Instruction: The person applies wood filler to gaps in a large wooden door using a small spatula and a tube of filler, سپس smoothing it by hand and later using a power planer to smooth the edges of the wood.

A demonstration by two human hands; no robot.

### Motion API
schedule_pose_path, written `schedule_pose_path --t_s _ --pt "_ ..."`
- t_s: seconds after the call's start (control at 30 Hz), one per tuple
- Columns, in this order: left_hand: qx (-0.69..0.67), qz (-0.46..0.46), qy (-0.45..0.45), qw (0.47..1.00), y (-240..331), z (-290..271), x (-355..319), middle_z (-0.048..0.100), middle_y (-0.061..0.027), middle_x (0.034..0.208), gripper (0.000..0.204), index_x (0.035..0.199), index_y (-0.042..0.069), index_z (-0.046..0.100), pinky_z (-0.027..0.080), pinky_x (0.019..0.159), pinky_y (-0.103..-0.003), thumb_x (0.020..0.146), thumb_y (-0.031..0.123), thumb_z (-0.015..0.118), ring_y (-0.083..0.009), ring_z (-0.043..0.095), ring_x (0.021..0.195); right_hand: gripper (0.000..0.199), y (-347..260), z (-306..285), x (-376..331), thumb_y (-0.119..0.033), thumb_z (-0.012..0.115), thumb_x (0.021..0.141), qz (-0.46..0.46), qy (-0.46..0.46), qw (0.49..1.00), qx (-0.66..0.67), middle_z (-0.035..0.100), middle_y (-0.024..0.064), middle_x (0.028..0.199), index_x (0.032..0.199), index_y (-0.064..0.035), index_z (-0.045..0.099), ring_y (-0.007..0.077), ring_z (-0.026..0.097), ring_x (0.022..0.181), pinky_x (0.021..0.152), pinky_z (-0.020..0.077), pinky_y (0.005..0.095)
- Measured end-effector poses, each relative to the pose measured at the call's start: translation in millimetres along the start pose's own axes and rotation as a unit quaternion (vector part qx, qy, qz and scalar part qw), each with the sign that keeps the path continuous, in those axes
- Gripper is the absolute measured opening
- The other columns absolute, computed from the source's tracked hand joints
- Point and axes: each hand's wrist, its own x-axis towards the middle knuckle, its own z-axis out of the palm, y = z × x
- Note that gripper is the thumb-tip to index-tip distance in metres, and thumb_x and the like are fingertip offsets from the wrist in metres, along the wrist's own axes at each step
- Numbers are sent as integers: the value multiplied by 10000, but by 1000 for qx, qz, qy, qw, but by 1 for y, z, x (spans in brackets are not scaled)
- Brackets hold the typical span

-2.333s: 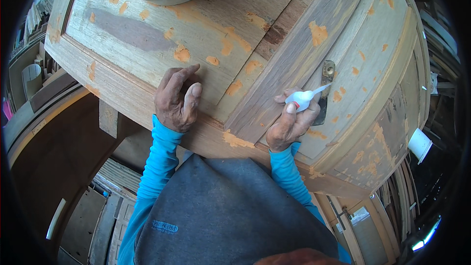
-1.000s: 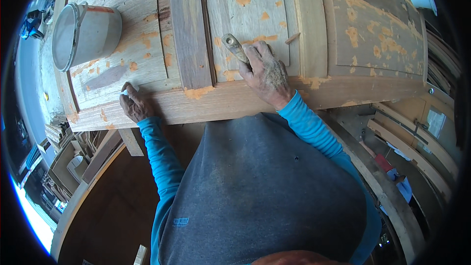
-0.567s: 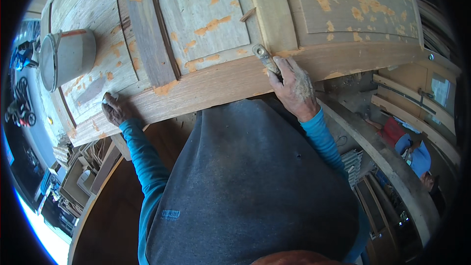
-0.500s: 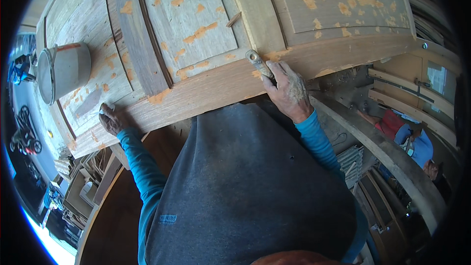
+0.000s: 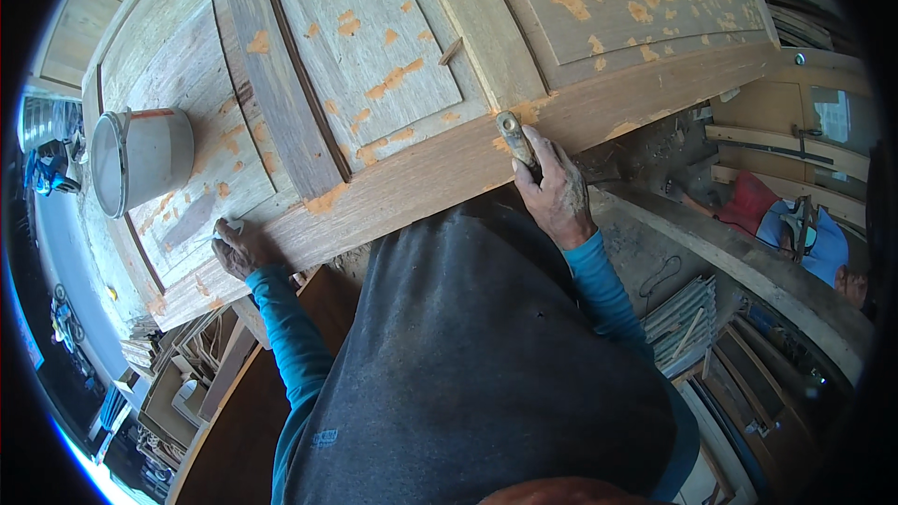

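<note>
Since 0.5 s ago my view swung a bit left; both hands kept their spots on the door. Right hand [image 5: 554,189] is closed round the putty knife [image 5: 515,137], blade up at the door's [image 5: 374,65] near edge, prob. so I can press filler into the edge rail. Left hand [image 5: 239,248] lies near the door's left corner, fingers curled on a small white bit [image 5: 231,224]; can't tell what it is, likely a filler tube. That hand also steadies me against the edge. Orange filler patches dot the panels. Bucket [image 5: 138,159] sits on the door's left end, well apart from the knife. Nothing blocks the knife; my own torso hides the door's underside. Timber stacks and another person lie lower right.
</note>
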Motion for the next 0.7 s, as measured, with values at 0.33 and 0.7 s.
schedule_pose_path --t_s 0.33,0.7 --pt "-392 -55 22 918 5 -5 -16 676 -118 1099 425 1224 2 683 500 933 -366 1123 360 479 -233 641 1014 459 -12 17 -14 -148 656 967 18 24 999 -34 656 293 1255 1378 37 568 485 643 1122 945 533 523" --pt "-362 -29 12 932 -9 -3 -27 709 -110 1025 432 1199 -11 702 513 873 -370 1112 371 518 -223 654 953 473 15 2 -23 -149 658 972 19 57 998 -23 662 287 1234 1385 56 554 477 646 1113 930 537 516"
